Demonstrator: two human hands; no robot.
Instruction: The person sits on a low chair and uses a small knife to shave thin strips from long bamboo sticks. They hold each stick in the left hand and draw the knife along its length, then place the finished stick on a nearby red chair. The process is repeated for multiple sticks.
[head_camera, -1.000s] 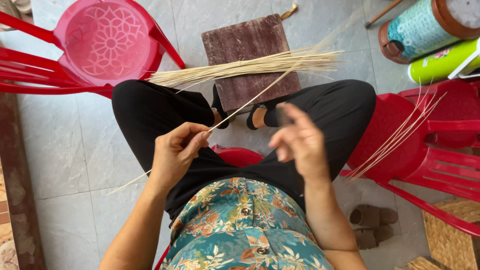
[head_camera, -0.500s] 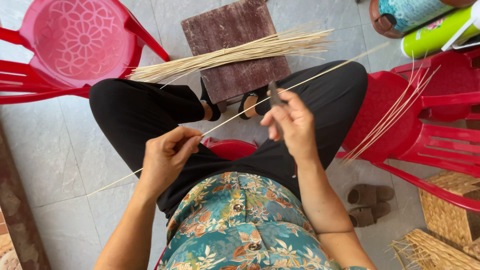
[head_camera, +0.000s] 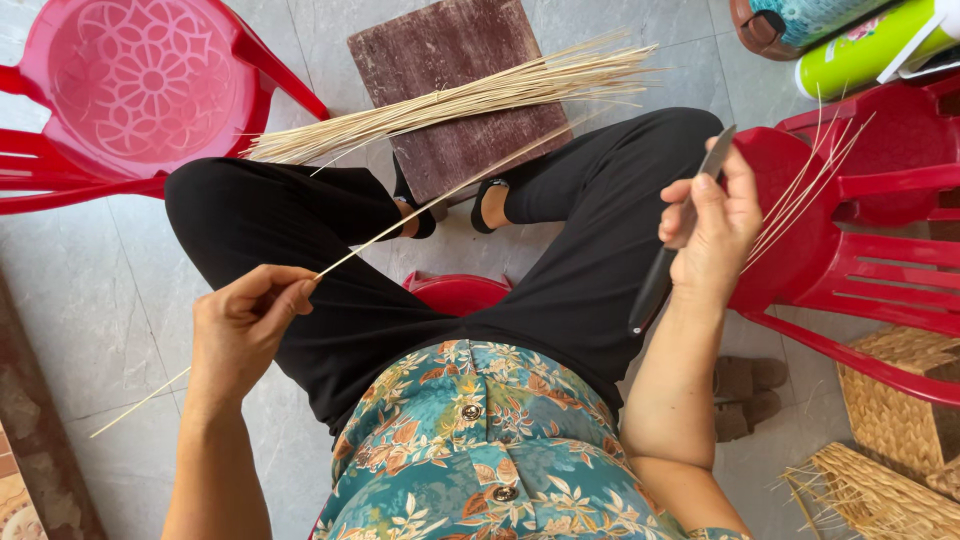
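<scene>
**Thin cane strip pinched in one hand, knife raised in the other**

The left hand (head_camera: 245, 325) pinches a single pale strip (head_camera: 440, 195) between thumb and fingertips, fingers curled closed around it. The strip runs through that pinch at a slant: its short tail trails down past the wrist toward the tiled floor (head_camera: 90, 300), while the long end rises away from the fingers across the black trousers toward the bundle of strips (head_camera: 450, 105). Held this low along its length, most of the strip stays free, probably so it can be worked on.

The right hand (head_camera: 710, 225) grips a dark-handled knife (head_camera: 665, 265), fingers wrapped round it, the blade tip pointing up and away from the palm, clear of the strip. The two hands are well apart.

Beyond the left fingertips the bundle lies across a dark wooden board (head_camera: 455, 55), within easy reach. Just outside the right hand, a few loose strips rest on a red plastic chair (head_camera: 850, 260), seemingly set aside. A red stool (head_camera: 140, 90) stands beyond the left knee, and woven baskets (head_camera: 890, 420) sit behind the right elbow.
</scene>
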